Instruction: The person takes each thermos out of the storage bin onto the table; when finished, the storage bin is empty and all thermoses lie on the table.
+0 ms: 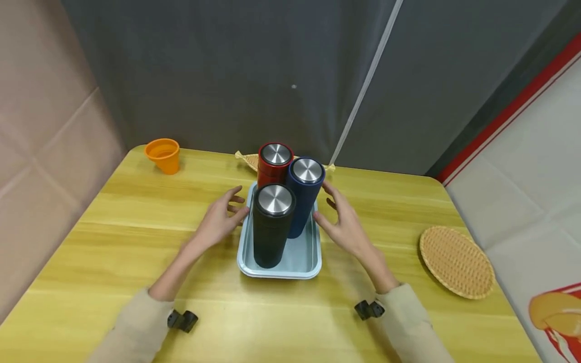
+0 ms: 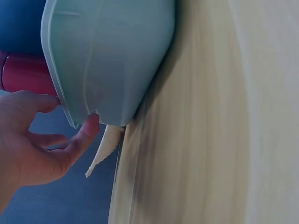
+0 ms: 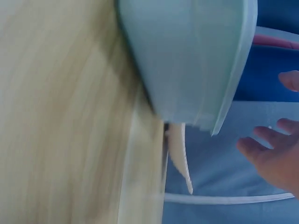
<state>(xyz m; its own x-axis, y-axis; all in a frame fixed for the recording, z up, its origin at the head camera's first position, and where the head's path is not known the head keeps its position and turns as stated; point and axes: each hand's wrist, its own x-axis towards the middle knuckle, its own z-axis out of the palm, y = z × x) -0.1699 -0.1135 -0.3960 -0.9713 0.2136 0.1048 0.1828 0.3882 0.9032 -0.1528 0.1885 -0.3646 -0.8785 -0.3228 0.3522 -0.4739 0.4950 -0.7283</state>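
You're flanking the tray (image 1: 303,257) on the table (image 1: 113,242) with left hand (image 1: 221,217) and right hand (image 1: 344,222), fingers (image 1: 230,194) wide, left contact unclear; its rim is presumably corralling the black flask (image 1: 271,237), blue flask (image 1: 303,201) and red flask (image 1: 271,175).

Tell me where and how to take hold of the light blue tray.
Take the tray by the rim, midway along both long sides, ideally from left and right together: the rim stands raised, and the tall black bottle, blue bottle and red bottle inside could tip, so opposed holds should keep it steadiest.
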